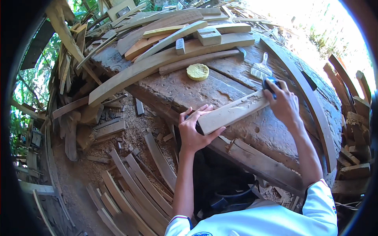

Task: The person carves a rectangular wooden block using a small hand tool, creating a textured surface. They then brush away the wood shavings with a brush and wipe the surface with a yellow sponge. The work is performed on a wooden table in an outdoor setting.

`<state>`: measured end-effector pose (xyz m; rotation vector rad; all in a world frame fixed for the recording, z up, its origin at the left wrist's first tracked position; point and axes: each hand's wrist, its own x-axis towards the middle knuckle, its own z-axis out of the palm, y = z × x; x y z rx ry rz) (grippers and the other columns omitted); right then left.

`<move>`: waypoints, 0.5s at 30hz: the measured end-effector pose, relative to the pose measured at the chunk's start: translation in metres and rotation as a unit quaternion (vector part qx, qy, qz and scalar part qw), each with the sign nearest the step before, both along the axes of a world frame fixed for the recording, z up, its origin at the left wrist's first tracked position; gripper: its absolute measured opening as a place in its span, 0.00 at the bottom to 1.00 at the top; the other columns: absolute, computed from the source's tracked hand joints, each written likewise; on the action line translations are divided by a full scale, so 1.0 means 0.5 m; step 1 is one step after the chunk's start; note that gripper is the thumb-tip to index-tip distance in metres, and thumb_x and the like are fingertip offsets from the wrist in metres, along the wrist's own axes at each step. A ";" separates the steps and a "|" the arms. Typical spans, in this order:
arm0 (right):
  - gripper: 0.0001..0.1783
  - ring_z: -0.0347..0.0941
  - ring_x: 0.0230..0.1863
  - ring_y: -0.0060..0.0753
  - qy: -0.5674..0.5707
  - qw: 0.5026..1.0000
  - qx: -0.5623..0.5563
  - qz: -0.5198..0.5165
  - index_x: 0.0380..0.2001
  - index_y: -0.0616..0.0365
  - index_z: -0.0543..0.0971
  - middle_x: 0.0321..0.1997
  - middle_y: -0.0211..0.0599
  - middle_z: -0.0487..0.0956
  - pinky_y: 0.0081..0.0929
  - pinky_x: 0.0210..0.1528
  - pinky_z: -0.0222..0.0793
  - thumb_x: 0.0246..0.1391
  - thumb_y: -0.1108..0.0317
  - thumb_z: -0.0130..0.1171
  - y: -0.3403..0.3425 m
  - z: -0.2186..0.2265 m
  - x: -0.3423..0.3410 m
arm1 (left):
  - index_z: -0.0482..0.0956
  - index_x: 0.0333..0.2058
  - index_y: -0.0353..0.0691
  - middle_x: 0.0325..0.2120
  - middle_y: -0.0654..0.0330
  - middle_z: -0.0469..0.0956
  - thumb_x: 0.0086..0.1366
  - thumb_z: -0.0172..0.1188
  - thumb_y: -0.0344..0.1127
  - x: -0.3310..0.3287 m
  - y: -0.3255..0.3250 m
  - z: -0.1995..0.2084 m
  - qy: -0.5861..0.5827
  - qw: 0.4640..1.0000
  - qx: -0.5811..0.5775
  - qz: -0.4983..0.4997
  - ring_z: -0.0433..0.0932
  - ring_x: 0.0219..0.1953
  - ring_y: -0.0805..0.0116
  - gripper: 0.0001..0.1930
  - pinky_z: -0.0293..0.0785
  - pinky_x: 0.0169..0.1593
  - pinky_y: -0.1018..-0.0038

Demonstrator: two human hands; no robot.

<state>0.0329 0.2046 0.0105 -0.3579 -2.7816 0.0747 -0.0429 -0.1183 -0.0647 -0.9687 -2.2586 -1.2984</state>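
Two bare hands are occupied with one pale, squared length of timber (235, 114), which is held slantwise over the near part of a heavy, weathered wooden workbench (271, 135), its right end lying farther from the body than its left. The left end is grasped by the left hand (195, 128), the thumb being laid along the near side and the fingers wrapped over the far edge. By the right hand (284, 103), at the opposite end, a dark, blue-tinged hand tool (271, 83) is gripped with curled fingers; its exact kind is largely covered, and whether the timber is touched by its underside cannot be told. A rough, torn patch is shown on the timber's upper face. Beyond it, a yellow, porous round pad (197, 72) is set on the bench, and a flat paintbrush (261, 67) is laid near the right hand. Farther back, a long curved plank (151, 67) is topped by a small grey-sided block (180, 46) and a larger wooden block (209, 36). The bench's right side is crossed by a dark curved board (309, 101). Below, at left, curved wooden slats (136, 188) are strewn among wood shavings (138, 128).
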 end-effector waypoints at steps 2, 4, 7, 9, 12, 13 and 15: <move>0.27 0.89 0.40 0.54 -0.096 0.995 -0.024 0.025 0.69 0.43 0.78 0.68 0.53 0.76 0.47 0.45 0.88 0.70 0.54 0.62 -0.131 0.059 0.011 | 0.86 0.45 0.40 0.51 0.56 0.90 0.51 0.82 0.55 0.001 -0.008 -0.013 -0.007 1.000 0.002 0.010 0.87 0.58 0.63 0.30 0.67 0.70 0.53; 0.27 0.87 0.49 0.55 -0.048 0.984 -0.025 0.172 0.67 0.46 0.79 0.65 0.54 0.76 0.48 0.47 0.87 0.68 0.55 0.65 -0.214 0.055 0.032 | 0.87 0.45 0.40 0.51 0.55 0.90 0.51 0.83 0.56 0.000 0.000 -0.015 -0.011 1.000 0.009 0.005 0.87 0.58 0.62 0.30 0.67 0.70 0.53; 0.25 0.83 0.57 0.56 0.047 0.957 -0.037 0.284 0.63 0.45 0.80 0.60 0.53 0.77 0.49 0.46 0.86 0.63 0.59 0.68 -0.284 0.025 0.023 | 0.87 0.46 0.40 0.51 0.54 0.90 0.50 0.83 0.56 -0.008 -0.006 -0.020 -0.007 1.000 0.012 -0.002 0.88 0.57 0.61 0.31 0.67 0.70 0.53; 0.24 0.84 0.55 0.56 0.002 0.969 -0.014 0.245 0.61 0.44 0.81 0.60 0.53 0.77 0.48 0.47 0.86 0.63 0.59 0.69 -0.280 0.034 -0.012 | 0.87 0.46 0.40 0.51 0.54 0.90 0.50 0.83 0.57 -0.005 -0.005 -0.018 -0.005 1.000 0.022 0.004 0.88 0.57 0.61 0.32 0.68 0.70 0.53; 0.26 0.86 0.49 0.59 -0.085 0.976 -0.003 0.201 0.66 0.42 0.79 0.65 0.55 0.77 0.52 0.50 0.85 0.66 0.57 0.65 -0.225 0.027 -0.108 | 0.88 0.46 0.40 0.51 0.55 0.90 0.51 0.83 0.56 -0.004 -0.004 -0.019 -0.007 1.000 0.030 0.005 0.88 0.57 0.62 0.31 0.67 0.70 0.54; 0.28 0.84 0.54 0.62 -0.102 0.977 -0.050 0.178 0.70 0.38 0.76 0.70 0.58 0.73 0.55 0.55 0.83 0.68 0.54 0.63 -0.200 0.026 -0.136 | 0.87 0.46 0.40 0.51 0.55 0.90 0.51 0.83 0.54 -0.003 0.000 -0.016 -0.011 0.999 0.031 -0.002 0.87 0.59 0.62 0.30 0.66 0.71 0.54; 0.31 0.76 0.66 0.68 -0.108 0.964 -0.104 0.218 0.76 0.30 0.70 0.79 0.61 0.63 0.60 0.66 0.76 0.72 0.46 0.58 -0.158 0.014 -0.177 | 0.87 0.46 0.41 0.51 0.56 0.90 0.51 0.83 0.53 -0.001 -0.008 -0.015 -0.023 0.999 0.025 -0.002 0.86 0.60 0.63 0.29 0.64 0.71 0.55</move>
